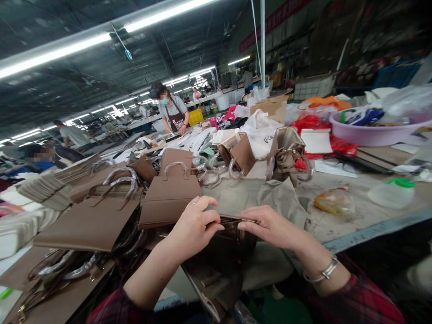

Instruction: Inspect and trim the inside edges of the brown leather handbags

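A brown handbag (224, 263) is low in front of me, its upper edge toward my hands and its lower part in shadow. My left hand (195, 222) is closed at the left end of that edge, thumb and fingers curled together. On the right end, my right hand (266, 223) pinches the same edge, with the thumb below and the fingers laid over the top. Just beyond my left hand stands another brown handbag (170, 198) with wrapped handles. A grey-green cloth (243, 194) covers the worktable behind my hands.
More brown handbags (91, 220) are heaped at left, beside stacked pale panels (43, 191). At right are a plastic jar with a green lid (393, 193), a clear bag with something orange-brown (332, 201) and a purple basin (367, 132). A co-worker (173, 112) stands across the table.
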Tool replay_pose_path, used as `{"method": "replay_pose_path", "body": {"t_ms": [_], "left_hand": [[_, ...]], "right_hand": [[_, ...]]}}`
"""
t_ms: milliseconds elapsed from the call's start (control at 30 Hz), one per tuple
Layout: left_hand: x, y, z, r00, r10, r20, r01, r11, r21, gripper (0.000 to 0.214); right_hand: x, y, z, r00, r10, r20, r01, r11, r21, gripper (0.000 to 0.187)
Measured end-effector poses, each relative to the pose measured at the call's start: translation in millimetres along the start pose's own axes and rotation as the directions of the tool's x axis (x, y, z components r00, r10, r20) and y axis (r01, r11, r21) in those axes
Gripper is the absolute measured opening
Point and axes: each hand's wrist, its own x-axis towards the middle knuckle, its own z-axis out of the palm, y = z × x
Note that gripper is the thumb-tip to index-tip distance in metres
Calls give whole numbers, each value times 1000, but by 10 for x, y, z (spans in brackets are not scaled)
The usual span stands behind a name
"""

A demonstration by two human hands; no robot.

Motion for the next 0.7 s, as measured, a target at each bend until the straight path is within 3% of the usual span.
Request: {"method": "replay_pose_path", "body": {"t_ms": [233,700], "left_hand": [[-18,-5,50,992,-109,59,111,993,-27,13],[17,48,117,979,-205,0,204,974,99,18]], "right_hand": [[-6,12,41,996,40,-80,-57,972,-228,33],[15,-12,55,995,76,-68,-90,969,-231,37]]}}
